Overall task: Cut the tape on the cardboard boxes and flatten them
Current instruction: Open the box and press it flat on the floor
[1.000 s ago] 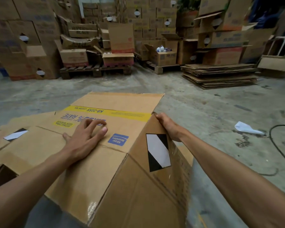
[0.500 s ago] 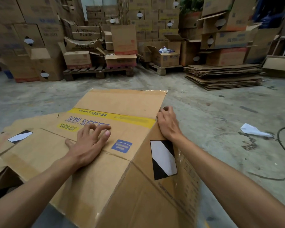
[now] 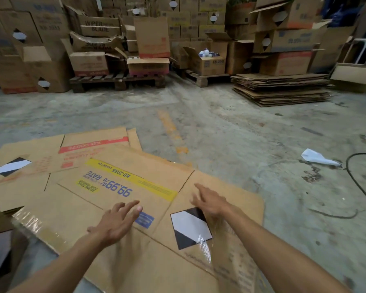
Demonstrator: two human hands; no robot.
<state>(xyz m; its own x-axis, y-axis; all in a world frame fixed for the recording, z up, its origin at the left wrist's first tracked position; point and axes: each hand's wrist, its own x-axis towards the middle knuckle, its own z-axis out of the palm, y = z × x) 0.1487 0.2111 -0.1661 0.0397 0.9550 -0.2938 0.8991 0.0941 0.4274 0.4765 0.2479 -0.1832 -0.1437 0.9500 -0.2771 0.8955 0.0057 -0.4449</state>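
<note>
Cardboard box [image 3: 123, 193] flat under outstretched hands.

1. The concrete floor [image 3: 230, 127] is grey and stained, with a faded orange line in the middle.
2. A flattened box [image 3: 123, 187] lies near, partly over another flat box [image 3: 51, 153].
3. White paper [image 3: 317, 158] and a black cable [image 3: 355, 180] lie at right.
4. Far away stand two pallets [image 3: 116, 80] and a cardboard stack [image 3: 281, 89].
</note>
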